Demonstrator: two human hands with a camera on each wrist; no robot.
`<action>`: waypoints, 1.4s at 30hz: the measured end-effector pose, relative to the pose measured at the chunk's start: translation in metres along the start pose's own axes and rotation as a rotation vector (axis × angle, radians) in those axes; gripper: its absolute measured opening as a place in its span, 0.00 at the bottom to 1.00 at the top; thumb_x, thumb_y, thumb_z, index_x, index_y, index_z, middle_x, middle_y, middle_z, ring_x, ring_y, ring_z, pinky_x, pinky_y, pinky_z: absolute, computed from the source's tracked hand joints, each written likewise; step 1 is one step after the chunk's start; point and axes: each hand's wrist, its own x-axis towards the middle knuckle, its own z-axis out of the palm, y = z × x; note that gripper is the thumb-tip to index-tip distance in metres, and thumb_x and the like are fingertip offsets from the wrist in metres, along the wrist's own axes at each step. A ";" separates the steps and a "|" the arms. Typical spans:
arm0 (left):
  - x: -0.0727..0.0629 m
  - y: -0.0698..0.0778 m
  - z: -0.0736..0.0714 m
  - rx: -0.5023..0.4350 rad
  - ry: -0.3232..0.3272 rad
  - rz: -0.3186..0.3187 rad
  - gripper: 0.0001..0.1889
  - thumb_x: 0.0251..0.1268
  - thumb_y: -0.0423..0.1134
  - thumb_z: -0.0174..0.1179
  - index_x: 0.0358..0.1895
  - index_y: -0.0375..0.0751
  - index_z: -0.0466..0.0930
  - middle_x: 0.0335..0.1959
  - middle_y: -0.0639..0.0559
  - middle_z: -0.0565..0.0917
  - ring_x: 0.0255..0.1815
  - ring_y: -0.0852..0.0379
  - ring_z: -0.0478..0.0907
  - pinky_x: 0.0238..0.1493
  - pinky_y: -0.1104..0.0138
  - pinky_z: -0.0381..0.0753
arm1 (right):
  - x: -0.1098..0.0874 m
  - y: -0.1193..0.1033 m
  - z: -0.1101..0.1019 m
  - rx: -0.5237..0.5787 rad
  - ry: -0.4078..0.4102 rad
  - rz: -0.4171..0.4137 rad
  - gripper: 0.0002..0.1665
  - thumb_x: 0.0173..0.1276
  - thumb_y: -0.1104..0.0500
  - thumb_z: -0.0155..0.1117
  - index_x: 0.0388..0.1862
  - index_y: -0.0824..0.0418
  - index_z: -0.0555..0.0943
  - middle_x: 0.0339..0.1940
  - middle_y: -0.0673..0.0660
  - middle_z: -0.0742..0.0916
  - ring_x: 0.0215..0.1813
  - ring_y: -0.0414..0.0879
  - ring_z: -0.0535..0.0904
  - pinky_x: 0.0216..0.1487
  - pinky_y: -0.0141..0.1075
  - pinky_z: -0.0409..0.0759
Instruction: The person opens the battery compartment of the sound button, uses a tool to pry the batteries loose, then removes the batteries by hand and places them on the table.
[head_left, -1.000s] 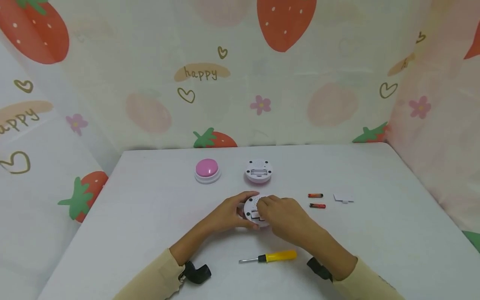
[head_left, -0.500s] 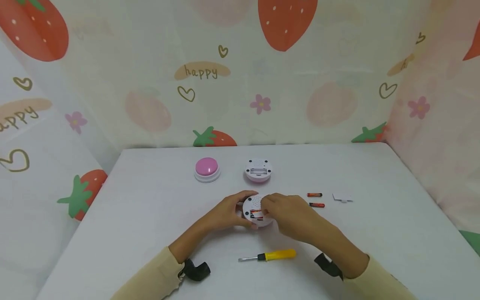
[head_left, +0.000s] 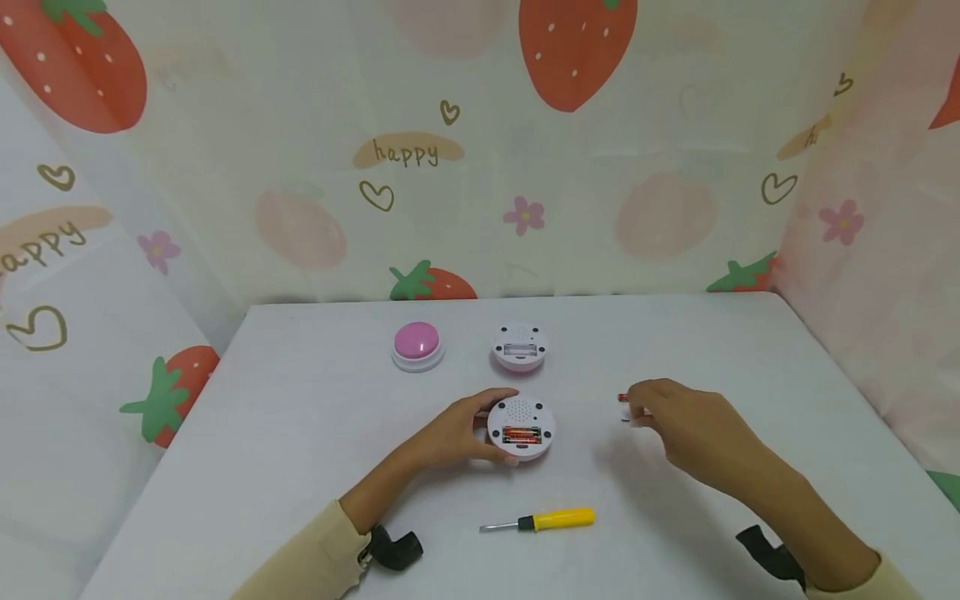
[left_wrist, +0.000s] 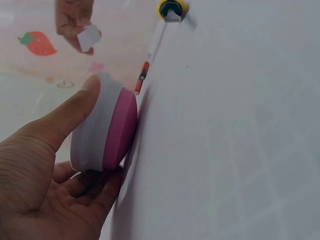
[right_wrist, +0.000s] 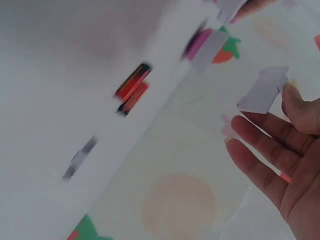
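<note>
White cover (right_wrist: 262, 92) pinched in its fingers, the right hand (head_left: 690, 425) is up over the table (head_left: 315, 375). The left hand's (head_left: 453, 429) fingers curl round an upturned pink-and-white button (left_wrist: 102, 125) holding two red batteries (head_left: 522, 435), beyond the yellow screwdriver (head_left: 562, 519).

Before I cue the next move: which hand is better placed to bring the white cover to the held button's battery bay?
The right hand, I'd judge: it pinches the white cover. The left hand grips the upturned button, its batteries exposed on top, and looks placed to steady it.
</note>
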 end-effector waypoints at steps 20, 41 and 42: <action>-0.004 -0.002 0.000 -0.004 -0.037 -0.040 0.47 0.51 0.45 0.80 0.76 0.52 0.66 0.72 0.57 0.72 0.68 0.57 0.71 0.73 0.58 0.67 | -0.036 0.077 0.017 0.027 -0.124 0.161 0.12 0.63 0.67 0.73 0.35 0.53 0.80 0.37 0.48 0.86 0.32 0.40 0.74 0.24 0.31 0.70; -0.001 -0.004 -0.003 -0.011 -0.054 -0.039 0.46 0.51 0.45 0.80 0.75 0.54 0.66 0.71 0.58 0.72 0.68 0.58 0.71 0.73 0.61 0.67 | -0.033 0.096 0.035 -0.009 -0.211 0.104 0.15 0.61 0.66 0.75 0.32 0.52 0.77 0.35 0.47 0.84 0.33 0.41 0.73 0.29 0.36 0.75; -0.001 -0.003 -0.003 -0.013 -0.055 -0.039 0.46 0.51 0.45 0.80 0.75 0.54 0.66 0.71 0.59 0.72 0.68 0.58 0.72 0.73 0.61 0.67 | -0.032 0.096 0.035 -0.011 -0.213 0.104 0.15 0.61 0.66 0.75 0.32 0.51 0.77 0.35 0.47 0.84 0.33 0.41 0.74 0.29 0.36 0.75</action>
